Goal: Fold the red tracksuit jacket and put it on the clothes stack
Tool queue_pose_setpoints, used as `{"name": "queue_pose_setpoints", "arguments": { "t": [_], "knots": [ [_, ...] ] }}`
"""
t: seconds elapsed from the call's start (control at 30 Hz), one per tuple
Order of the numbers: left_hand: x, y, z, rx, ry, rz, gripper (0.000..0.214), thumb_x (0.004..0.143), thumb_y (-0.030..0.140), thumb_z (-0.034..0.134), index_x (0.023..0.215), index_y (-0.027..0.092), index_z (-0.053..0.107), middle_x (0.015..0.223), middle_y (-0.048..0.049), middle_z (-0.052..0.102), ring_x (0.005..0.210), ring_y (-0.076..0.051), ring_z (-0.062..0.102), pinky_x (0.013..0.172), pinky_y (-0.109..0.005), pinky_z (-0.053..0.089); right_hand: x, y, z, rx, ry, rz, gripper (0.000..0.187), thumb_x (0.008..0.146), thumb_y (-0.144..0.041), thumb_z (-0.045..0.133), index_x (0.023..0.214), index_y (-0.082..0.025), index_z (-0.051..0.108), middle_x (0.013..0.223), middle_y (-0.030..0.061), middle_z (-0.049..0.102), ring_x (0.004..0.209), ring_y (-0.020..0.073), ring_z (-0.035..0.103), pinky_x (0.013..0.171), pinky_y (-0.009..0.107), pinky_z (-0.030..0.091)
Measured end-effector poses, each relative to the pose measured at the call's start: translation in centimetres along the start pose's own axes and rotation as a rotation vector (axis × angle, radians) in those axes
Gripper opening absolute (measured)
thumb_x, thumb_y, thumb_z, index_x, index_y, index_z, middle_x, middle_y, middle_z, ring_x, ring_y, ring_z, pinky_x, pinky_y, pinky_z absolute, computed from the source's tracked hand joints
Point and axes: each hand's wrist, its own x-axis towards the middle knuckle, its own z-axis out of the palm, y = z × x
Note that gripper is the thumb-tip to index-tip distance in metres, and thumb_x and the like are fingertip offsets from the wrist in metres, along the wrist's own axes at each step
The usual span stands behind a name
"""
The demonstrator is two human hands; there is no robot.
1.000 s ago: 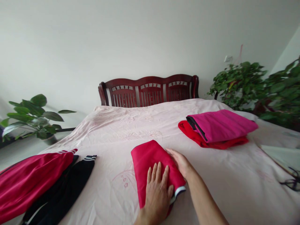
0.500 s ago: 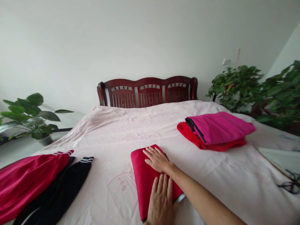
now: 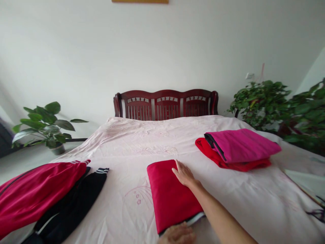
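Observation:
A folded red garment [image 3: 172, 196] with dark and white edging lies on the bed in front of me. My right hand [image 3: 184, 173] rests along its far right edge, fingers stretched out side-on and the thumb apart, near the top corner. At the near edge of the garment is my left hand [image 3: 177, 234], blurred and cut off by the frame, so its fingers cannot be made out. To the left lie a loose red garment [image 3: 45, 183] with white stripes and black clothing [image 3: 73, 203] with a striped cuff.
A folded magenta garment [image 3: 246, 145] lies on a red folded one [image 3: 207, 152] at the right. Dark-framed glasses [image 3: 316, 213] sit at the right edge. Beyond the pale bedsheet [image 3: 132, 139] stand a wooden headboard [image 3: 167, 96] and potted plants [image 3: 48, 123].
My right hand has slid from the garment's top to its right edge. The left hand has drawn back to the near edge. The whole view has shifted slightly.

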Motion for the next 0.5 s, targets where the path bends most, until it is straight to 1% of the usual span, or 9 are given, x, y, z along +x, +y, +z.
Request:
{"name": "queue_pose_setpoints", "arguments": {
  "t": [0.03, 0.07, 0.13, 0.2, 0.27, 0.3, 0.37, 0.43, 0.5],
  "knots": [
    [0.3, -0.6, -1.5, -0.082, -0.007, -0.146, 0.036, 0.096, 0.035, 0.051, 0.131, 0.033, 0.062, 0.125, -0.0016, 0.072, 0.122, -0.017, 0.063, 0.101, -0.026, 0.051, -0.6, 0.5, 0.2, 0.01, 0.012, 0.001, 0.071, 0.099, -0.047, 0.029, 0.157, -0.007, 0.019, 0.16, 0.0207, 0.028, 0.148, 0.0291, 0.028, 0.118, 0.046, 0.022],
    [0.7, -1.1, -3.0, -0.134, 0.034, -0.346, 0.038, 0.096, 0.031, 0.05, 0.132, 0.031, 0.061, 0.136, -0.0049, 0.065, 0.132, -0.02, 0.055, 0.107, -0.032, 0.048, -1.1, 1.0, 0.5, 0.029, 0.032, -0.004, 0.071, 0.099, -0.045, 0.031, 0.156, -0.005, 0.021, 0.159, 0.0223, 0.03, 0.147, 0.0309, 0.03, 0.118, 0.047, 0.023],
    [2.1, -2.4, -5.9, -0.248, 0.19, -0.762, 0.046, 0.093, 0.027, 0.05, 0.139, 0.025, 0.056, 0.147, -0.0101, 0.055, 0.14, -0.025, 0.045, 0.115, -0.042, 0.039, -2.3, 1.9, 1.1, 0.105, 0.094, -0.022, 0.071, 0.096, -0.044, 0.037, 0.153, -0.002, 0.029, 0.156, 0.0252, 0.034, 0.145, 0.0348, 0.034, 0.118, 0.05, 0.024],
    [3.7, -3.5, -7.7, -0.477, 0.35, -1.102, 0.056, 0.09, 0.026, 0.055, 0.144, 0.018, 0.048, 0.147, -0.0162, 0.053, 0.138, -0.028, 0.048, 0.115, -0.044, 0.039, -3.3, 2.4, 1.5, 0.205, 0.158, -0.037, 0.07, 0.093, -0.043, 0.043, 0.148, -0.001, 0.038, 0.151, 0.0274, 0.041, 0.142, 0.0373, 0.038, 0.117, 0.05, 0.026],
    [5.0, -4.4, -8.5, -0.788, 0.466, -1.332, 0.065, 0.088, 0.026, 0.059, 0.149, 0.014, 0.039, 0.145, -0.0206, 0.054, 0.13, -0.028, 0.056, 0.109, -0.042, 0.045, -3.9, 2.6, 1.7, 0.3, 0.193, -0.043, 0.066, 0.092, -0.042, 0.046, 0.144, -0.002, 0.045, 0.146, 0.0269, 0.048, 0.139, 0.037, 0.043, 0.116, 0.048, 0.029],
    [5.5, -4.7, -8.6, -0.928, 0.502, -1.407, 0.068, 0.089, 0.026, 0.059, 0.151, 0.013, 0.035, 0.145, -0.0215, 0.054, 0.126, -0.027, 0.059, 0.105, -0.04, 0.048, -4.1, 2.6, 1.7, 0.343, 0.193, -0.037, 0.064, 0.091, -0.042, 0.047, 0.143, -0.004, 0.047, 0.143, 0.0255, 0.052, 0.137, 0.0361, 0.046, 0.116, 0.047, 0.031],
    [6.0, -5.0, -8.5, -1.098, 0.551, -1.485, 0.072, 0.09, 0.029, 0.06, 0.153, 0.013, 0.029, 0.144, -0.0211, 0.055, 0.118, -0.026, 0.065, 0.099, -0.038, 0.053, -4.2, 2.6, 1.7, 0.426, 0.182, 0.002, 0.061, 0.089, -0.043, 0.05, 0.141, -0.011, 0.05, 0.139, 0.0212, 0.058, 0.133, 0.0339, 0.05, 0.114, 0.046, 0.035],
    [6.1, -5.2, -8.3, -1.147, 0.57, -1.502, 0.074, 0.087, 0.031, 0.065, 0.151, 0.014, 0.033, 0.138, -0.0188, 0.061, 0.111, -0.025, 0.069, 0.095, -0.036, 0.055, -4.0, 2.5, 1.6, 0.485, 0.168, 0.089, 0.063, 0.084, -0.043, 0.057, 0.14, -0.013, 0.051, 0.137, 0.0202, 0.059, 0.133, 0.0342, 0.051, 0.113, 0.047, 0.036],
    [5.9, -5.3, -8.0, -1.183, 0.573, -1.465, 0.072, 0.082, 0.031, 0.072, 0.145, 0.014, 0.042, 0.126, -0.0167, 0.069, 0.107, -0.024, 0.071, 0.092, -0.034, 0.057, -3.7, 2.5, 1.4, 0.532, 0.154, 0.153, 0.07, 0.079, -0.043, 0.062, 0.14, -0.012, 0.048, 0.138, 0.0216, 0.058, 0.134, 0.0358, 0.048, 0.114, 0.05, 0.035]
  ]
}}
